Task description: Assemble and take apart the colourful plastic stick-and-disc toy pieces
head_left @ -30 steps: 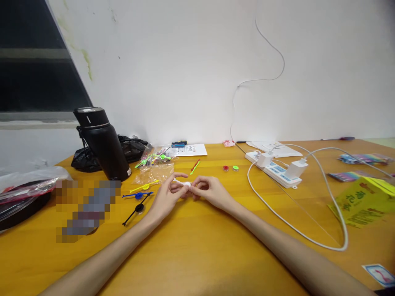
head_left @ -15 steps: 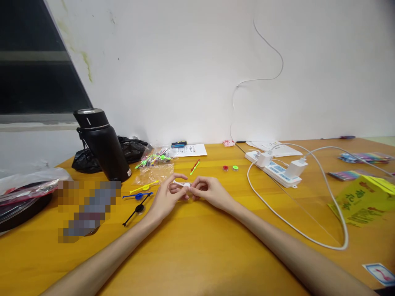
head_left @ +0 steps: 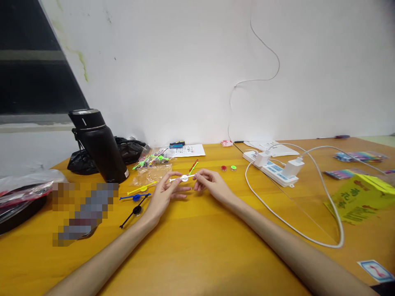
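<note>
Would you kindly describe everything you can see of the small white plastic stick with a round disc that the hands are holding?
The small white plastic stick with a round disc is a thin rod with a flat round disc at its middle, apparently plastic. It lies roughly level, tilted slightly up to the right, above the orange wooden table. The left hand pinches its left end by the fingertips; the right hand pinches its right end. Finer detail is too small to tell.

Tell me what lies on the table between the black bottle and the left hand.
In the head view, between the black bottle and the left hand lie a clear plastic bag and a yellow stick.
</note>
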`<state>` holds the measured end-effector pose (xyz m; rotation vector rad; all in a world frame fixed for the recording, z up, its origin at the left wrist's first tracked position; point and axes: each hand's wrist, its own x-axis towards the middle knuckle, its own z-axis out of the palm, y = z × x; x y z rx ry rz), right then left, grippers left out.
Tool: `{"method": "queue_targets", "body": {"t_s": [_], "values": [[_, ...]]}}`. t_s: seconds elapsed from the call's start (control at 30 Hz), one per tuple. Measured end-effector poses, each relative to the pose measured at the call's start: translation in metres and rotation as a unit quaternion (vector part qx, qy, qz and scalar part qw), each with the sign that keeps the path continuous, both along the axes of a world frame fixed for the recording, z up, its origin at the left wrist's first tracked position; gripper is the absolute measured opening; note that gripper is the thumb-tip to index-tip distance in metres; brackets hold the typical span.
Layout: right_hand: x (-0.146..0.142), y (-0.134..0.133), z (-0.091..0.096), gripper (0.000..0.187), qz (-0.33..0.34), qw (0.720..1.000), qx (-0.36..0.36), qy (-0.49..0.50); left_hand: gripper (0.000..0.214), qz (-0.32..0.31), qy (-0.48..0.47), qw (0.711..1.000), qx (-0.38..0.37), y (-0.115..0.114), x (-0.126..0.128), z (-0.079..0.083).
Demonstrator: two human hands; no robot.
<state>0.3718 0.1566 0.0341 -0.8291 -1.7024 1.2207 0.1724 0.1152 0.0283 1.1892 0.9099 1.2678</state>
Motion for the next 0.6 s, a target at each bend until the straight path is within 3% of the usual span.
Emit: {"method": "queue_targets", "body": {"t_s": [0.23,0.47,0.6], "values": [[0.005,0.008,0.001,0.038,-0.055,0.998,-0.006,0.041,0.037,-0.054,0.023,0.998,0.002,0.006,-0.002,-0.011],[0.008,0.006,0.003,0.030,-0.104,0.992,0.058,0.028,0.034,-0.112,0.072,0.991,0.018,-0.002,0.000,-0.004],[0.008,0.006,0.002,0.030,-0.096,0.993,0.064,0.026,0.032,-0.139,0.118,0.983,0.036,-0.007,0.002,-0.001]]}}
